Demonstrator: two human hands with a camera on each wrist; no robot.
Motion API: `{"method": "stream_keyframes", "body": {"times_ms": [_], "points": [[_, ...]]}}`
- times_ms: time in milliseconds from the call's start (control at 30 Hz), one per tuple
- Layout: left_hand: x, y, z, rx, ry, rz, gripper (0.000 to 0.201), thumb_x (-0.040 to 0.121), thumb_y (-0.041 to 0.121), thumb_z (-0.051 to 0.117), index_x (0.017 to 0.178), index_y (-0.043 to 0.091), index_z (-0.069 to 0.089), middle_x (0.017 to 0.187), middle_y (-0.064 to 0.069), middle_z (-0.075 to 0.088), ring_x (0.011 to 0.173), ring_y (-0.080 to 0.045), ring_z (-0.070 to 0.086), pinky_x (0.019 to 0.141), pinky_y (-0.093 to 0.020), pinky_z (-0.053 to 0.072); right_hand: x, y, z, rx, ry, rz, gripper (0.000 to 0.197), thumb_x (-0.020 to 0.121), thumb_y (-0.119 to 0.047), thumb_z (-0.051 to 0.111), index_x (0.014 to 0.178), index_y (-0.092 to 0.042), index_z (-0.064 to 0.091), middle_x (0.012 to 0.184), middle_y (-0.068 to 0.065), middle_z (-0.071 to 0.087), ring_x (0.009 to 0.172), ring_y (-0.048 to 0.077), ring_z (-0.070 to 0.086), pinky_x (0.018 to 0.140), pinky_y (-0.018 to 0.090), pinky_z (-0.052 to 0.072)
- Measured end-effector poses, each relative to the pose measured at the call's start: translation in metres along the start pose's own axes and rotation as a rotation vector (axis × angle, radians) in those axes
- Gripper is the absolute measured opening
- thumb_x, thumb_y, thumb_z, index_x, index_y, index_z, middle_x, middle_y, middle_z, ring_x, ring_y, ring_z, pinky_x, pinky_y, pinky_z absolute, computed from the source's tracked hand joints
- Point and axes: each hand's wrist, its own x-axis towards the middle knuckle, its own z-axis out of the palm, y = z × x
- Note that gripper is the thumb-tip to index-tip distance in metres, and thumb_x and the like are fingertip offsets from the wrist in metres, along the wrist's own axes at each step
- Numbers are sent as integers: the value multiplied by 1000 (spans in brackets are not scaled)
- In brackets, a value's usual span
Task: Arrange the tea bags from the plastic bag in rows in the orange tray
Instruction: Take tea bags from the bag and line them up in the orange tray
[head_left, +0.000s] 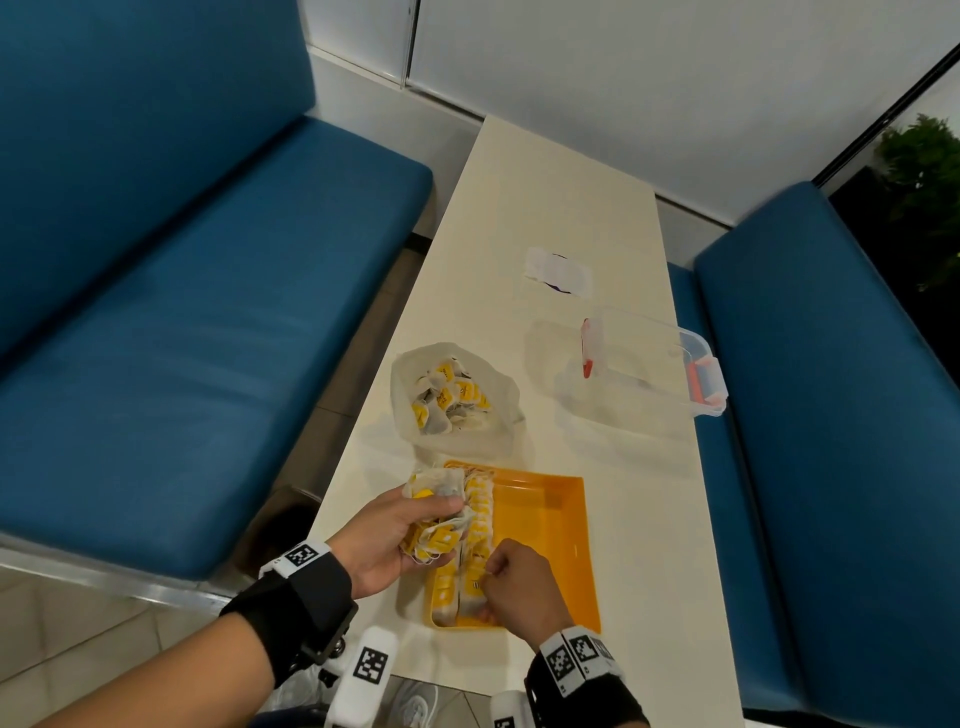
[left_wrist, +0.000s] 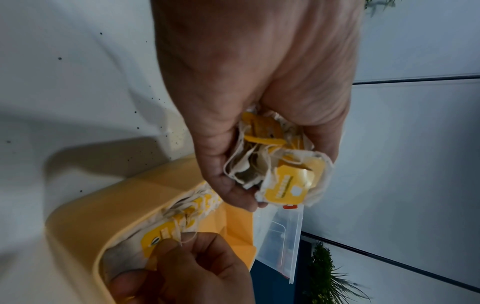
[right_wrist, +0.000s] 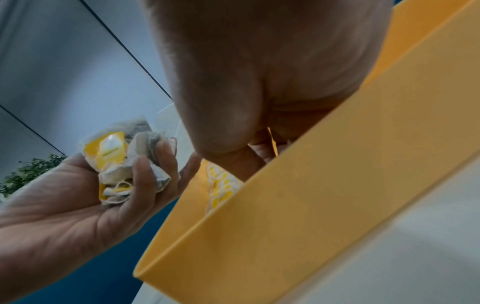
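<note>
The orange tray (head_left: 550, 540) lies at the near end of the table, with a row of yellow-tagged tea bags (head_left: 480, 525) along its left side. My left hand (head_left: 395, 535) hovers at the tray's left edge and grips a bunch of tea bags (left_wrist: 283, 164). My right hand (head_left: 511, 577) is down in the tray's near left corner, pinching the yellow tag of a tea bag (left_wrist: 158, 242) there. Behind the tray sits the open plastic bag (head_left: 452, 400) holding several more tea bags.
A clear plastic container with red clips (head_left: 654, 364) stands at the table's right edge. A white paper slip (head_left: 558, 273) lies farther back. Blue bench seats (head_left: 197, 322) flank the narrow table on both sides.
</note>
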Motion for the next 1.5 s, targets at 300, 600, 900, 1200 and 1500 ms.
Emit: {"method": "stream_keyframes", "body": {"times_ms": [300, 600, 900, 1200, 1500], "points": [[1, 3, 0, -26, -2, -10, 45, 83, 18, 78, 124, 2, 67, 108, -19, 72, 93, -28, 70, 71, -37, 59, 0, -3, 0, 18, 18, -5, 15, 77, -6, 54, 84, -19, 54, 84, 10, 68, 63, 31, 72, 58, 45, 57], [4, 9, 0, -63, 19, -28, 40, 86, 24, 77, 120, 5, 71, 108, -16, 72, 89, -24, 71, 69, -34, 59, -31, -62, -42, 1, 229, -739, 25, 85, -10, 72, 99, -30, 66, 97, -11, 59, 75, 9, 60, 67, 9, 42], [6, 13, 3, -5, 27, -31, 34, 73, 25, 79, 104, 10, 76, 98, -14, 74, 76, -19, 70, 65, -32, 57, -21, -87, -35, -301, 107, -880, 21, 88, -17, 62, 109, -20, 65, 93, -9, 54, 83, 8, 54, 74, 30, 51], [10, 16, -1, -58, 70, -50, 35, 87, 31, 72, 116, 9, 74, 105, -14, 74, 80, -20, 69, 66, -33, 57, -18, -100, -39, -134, 81, -816, 15, 84, -9, 65, 91, -21, 71, 89, -7, 55, 79, 6, 58, 73, 20, 50], [13, 22, -9, -141, 53, -79, 33, 85, 31, 75, 110, 9, 72, 100, -14, 73, 82, -23, 72, 64, -32, 56, -18, -108, -51, 39, 114, -692, 18, 84, -2, 64, 82, -20, 64, 81, -11, 65, 75, 7, 63, 62, 12, 45]]}}
